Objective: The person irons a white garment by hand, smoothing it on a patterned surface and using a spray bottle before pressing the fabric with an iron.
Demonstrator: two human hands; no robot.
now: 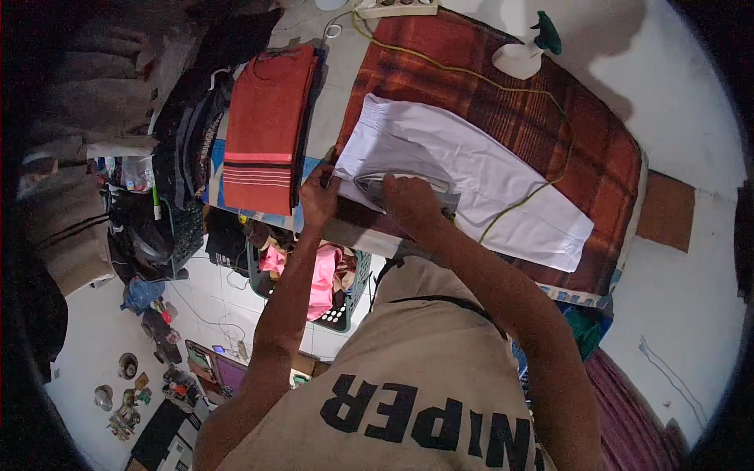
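Observation:
White trousers (pixel 506 182) with an elastic waistband lie flat and folded lengthwise, the waistband at the left and a gathered cuff at the lower right. My right hand (pixel 412 203) grips the handle of a clothes iron (pixel 371 183), which rests on the cloth near the waistband with its tip towards the left. My fingers hide part of the iron. At the waistband's near corner, my left hand (pixel 320 197) pinches the edge of the fabric. Under the trousers spreads a red-brown plaid blanket (pixel 436 73).
A yellow cord (pixel 465 69) loops across the blanket and trousers. Behind them stands a spray bottle (pixel 521 59), near a power strip (pixel 394 7). Folded orange shirts (pixel 259 129) lie at the left. Below the table edge sits a green laundry basket (pixel 353 294) holding clothes.

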